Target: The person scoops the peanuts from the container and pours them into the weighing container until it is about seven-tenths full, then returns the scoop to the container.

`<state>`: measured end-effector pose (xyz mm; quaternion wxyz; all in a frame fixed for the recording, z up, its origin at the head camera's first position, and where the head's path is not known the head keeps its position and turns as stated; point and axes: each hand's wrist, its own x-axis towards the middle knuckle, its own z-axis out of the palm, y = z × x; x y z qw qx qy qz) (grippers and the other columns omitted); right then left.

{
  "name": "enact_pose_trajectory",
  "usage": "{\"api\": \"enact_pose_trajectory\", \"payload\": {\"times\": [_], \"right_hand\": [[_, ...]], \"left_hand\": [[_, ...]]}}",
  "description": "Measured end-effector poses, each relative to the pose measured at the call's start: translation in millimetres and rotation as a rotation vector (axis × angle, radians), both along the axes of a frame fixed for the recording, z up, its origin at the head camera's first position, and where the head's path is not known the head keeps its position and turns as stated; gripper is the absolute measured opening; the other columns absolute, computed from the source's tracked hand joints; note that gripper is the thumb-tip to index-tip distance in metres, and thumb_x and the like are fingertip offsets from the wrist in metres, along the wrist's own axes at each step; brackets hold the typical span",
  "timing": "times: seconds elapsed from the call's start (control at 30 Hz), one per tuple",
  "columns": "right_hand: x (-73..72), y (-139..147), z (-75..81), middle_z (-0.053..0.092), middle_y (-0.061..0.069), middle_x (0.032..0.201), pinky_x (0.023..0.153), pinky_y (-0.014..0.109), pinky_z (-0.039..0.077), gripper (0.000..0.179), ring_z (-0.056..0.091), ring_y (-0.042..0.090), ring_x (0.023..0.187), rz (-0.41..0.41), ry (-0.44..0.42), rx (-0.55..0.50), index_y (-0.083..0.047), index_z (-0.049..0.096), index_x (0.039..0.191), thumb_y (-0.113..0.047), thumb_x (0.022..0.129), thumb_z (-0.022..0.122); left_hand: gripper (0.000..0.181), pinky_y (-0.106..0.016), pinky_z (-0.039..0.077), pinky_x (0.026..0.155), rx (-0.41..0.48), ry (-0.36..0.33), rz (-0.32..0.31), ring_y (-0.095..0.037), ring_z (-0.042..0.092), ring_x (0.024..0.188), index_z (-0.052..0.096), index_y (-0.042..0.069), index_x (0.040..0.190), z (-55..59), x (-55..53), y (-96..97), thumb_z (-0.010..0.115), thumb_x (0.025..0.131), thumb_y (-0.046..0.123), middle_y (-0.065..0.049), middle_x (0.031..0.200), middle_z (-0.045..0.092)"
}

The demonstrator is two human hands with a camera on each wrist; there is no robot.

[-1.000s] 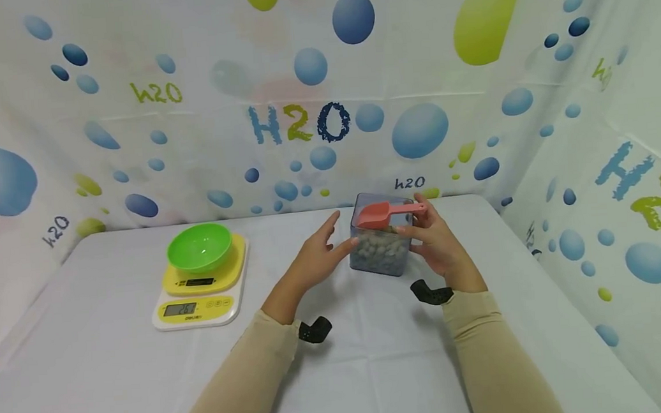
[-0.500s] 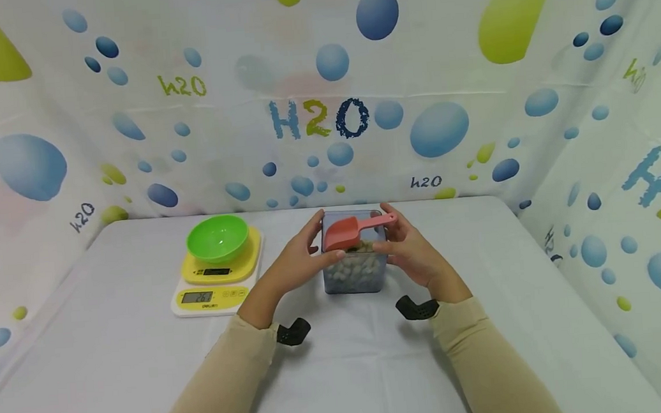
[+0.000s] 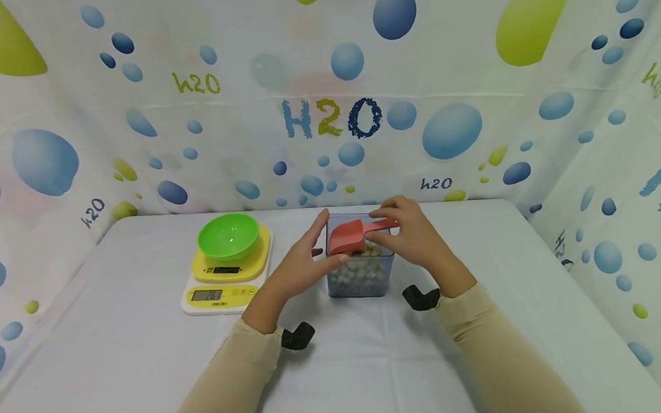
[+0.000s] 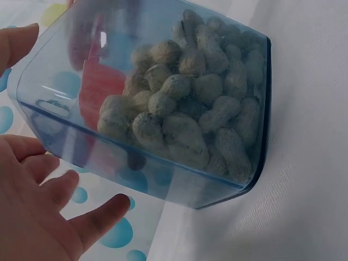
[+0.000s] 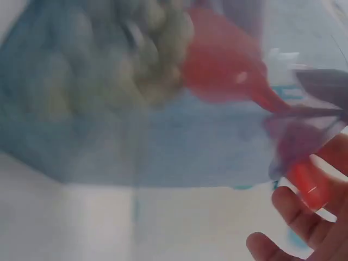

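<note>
A clear blue square container (image 3: 364,282) of peanuts (image 4: 206,109) stands on the white table (image 3: 118,375). A red scoop (image 3: 345,237) lies across its open top, bowl to the left. My right hand (image 3: 416,236) holds the scoop's handle at the container's right rim; in the blurred right wrist view the scoop (image 5: 228,60) shows through the wall, above the fingers (image 5: 304,228). My left hand (image 3: 303,266) rests against the container's left side with fingers fairly straight. In the left wrist view they (image 4: 32,217) spread beside the wall (image 4: 60,92).
A green bowl (image 3: 228,236) sits on a yellow kitchen scale (image 3: 227,287) with a lit display, left of the container. Patterned curtain walls enclose the table at the back and both sides. Black wrist mounts (image 3: 298,335) hang under both sleeves.
The container has shifted left, closer to the scale. My left hand has come against its side, and my right hand has risen from the container's side to the scoop handle.
</note>
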<state>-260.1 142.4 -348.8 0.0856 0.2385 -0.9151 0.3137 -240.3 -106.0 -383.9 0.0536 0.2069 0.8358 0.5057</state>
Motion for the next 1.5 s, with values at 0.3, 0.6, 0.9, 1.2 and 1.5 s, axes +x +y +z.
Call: {"api": "enact_pose_trajectory", "payload": {"times": [0.3, 0.6, 0.9, 1.2, 1.5], "right_hand": [[-1.2, -18.4, 32.6, 0.061, 0.005, 0.090, 0.071, 0.032, 0.047, 0.025, 0.050, 0.022, 0.082, 0.089, 0.108, 0.505, -0.009, 0.077, 0.106, -0.028, 0.091, 0.072], [10.0, -19.2, 70.0, 0.061, 0.001, 0.078, 0.061, 0.029, 0.046, 0.006, 0.053, 0.016, 0.070, 0.057, 0.109, 0.651, -0.014, 0.074, 0.087, -0.019, 0.090, 0.071], [19.3, -36.7, 66.9, 0.070, 0.004, 0.084, 0.065, 0.034, 0.059, 0.017, 0.067, 0.022, 0.074, 0.116, 0.417, 0.903, -0.014, 0.077, 0.096, -0.009, 0.080, 0.081], [14.1, -27.9, 60.8, 0.069, -0.001, 0.082, 0.062, 0.028, 0.054, 0.010, 0.062, 0.015, 0.069, 0.156, 0.240, 0.808, -0.013, 0.078, 0.092, -0.007, 0.085, 0.074], [9.9, -16.3, 54.4, 0.071, -0.001, 0.085, 0.072, 0.030, 0.056, 0.011, 0.063, 0.015, 0.076, 0.175, 0.134, 0.597, -0.012, 0.079, 0.094, -0.009, 0.084, 0.075]], "left_hand": [[0.082, -0.047, 0.041, 0.112, 0.026, 0.028, -0.033, -0.016, 0.021, 0.151, 0.011, 0.027, 0.160, 0.3, 0.0, -2.6, 0.063, 0.096, 0.032, 0.009, 0.165, 0.014], [0.082, -0.046, 0.037, 0.114, -0.007, 0.039, -0.030, -0.013, 0.020, 0.151, 0.011, 0.030, 0.159, 1.9, -2.5, -4.4, 0.062, 0.095, 0.036, 0.011, 0.165, 0.014], [0.080, -0.049, 0.034, 0.116, -0.035, 0.033, -0.041, -0.018, 0.015, 0.152, 0.008, 0.029, 0.159, 3.3, -1.7, -4.5, 0.058, 0.098, 0.034, 0.010, 0.166, 0.007], [0.078, -0.047, 0.032, 0.117, -0.074, 0.058, -0.041, -0.012, 0.012, 0.152, 0.009, 0.030, 0.159, 0.5, -1.2, -3.7, 0.056, 0.098, 0.037, 0.014, 0.165, 0.005], [0.076, -0.047, 0.038, 0.113, -0.107, 0.088, -0.010, -0.024, 0.033, 0.147, 0.019, 0.031, 0.158, 4.1, 0.2, -7.6, 0.060, 0.095, 0.043, 0.014, 0.164, 0.013]]}}
